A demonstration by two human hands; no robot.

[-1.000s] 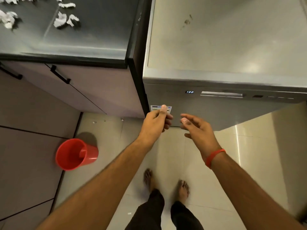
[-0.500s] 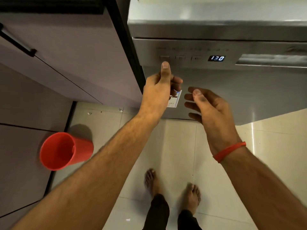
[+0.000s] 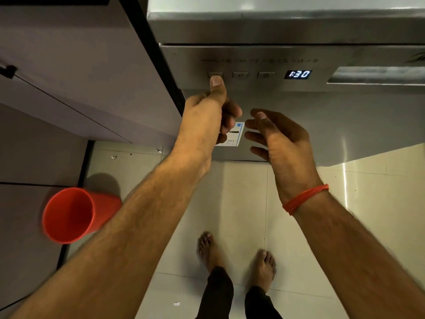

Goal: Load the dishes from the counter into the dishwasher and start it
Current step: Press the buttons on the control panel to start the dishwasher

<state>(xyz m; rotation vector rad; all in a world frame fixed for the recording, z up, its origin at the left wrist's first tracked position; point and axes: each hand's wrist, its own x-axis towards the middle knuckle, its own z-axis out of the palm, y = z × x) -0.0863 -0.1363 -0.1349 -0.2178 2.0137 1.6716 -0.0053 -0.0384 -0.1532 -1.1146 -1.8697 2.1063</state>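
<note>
Brushed steel: the dishwasher [image 3: 287, 116] fills the space beyond both hands, door closed, its control strip just above them. Pale floor tiles [image 3: 241, 203] run under the forearms. Mauve cabinet fronts [image 3: 76, 72] stand left of the left arm.

Left arm reaches up from the lower left edge, forearm long and straight. Left hand [image 3: 207, 120] is curled into a loose fist, fingers folded into the palm, thumb stuck straight up. Thumb tip sits at the leftmost of three small buttons [image 3: 215, 74] on the strip; actual contact cannot be confirmed. Nothing held.

Right arm comes in from the lower right edge. Right hand [image 3: 278, 139] hangs just right of the left hand, apart from it, palm turned leftward, fingers loosely spread and slightly bent, empty, in front of the door without touching it. A red thread band [image 3: 305, 198] circles that wrist.

Red plastic cup [image 3: 69, 215] lies on its side on the floor, left of the left forearm, mouth toward the camera.

Bare feet [image 3: 236, 256] stand on the tiles below and between the arms.

A white-and-blue label [image 3: 236, 134] on the door shows between the two hands, partly hidden by the left fingers.

Lit display [image 3: 297, 74], up and right of the thumb, reads 1:30.
</note>
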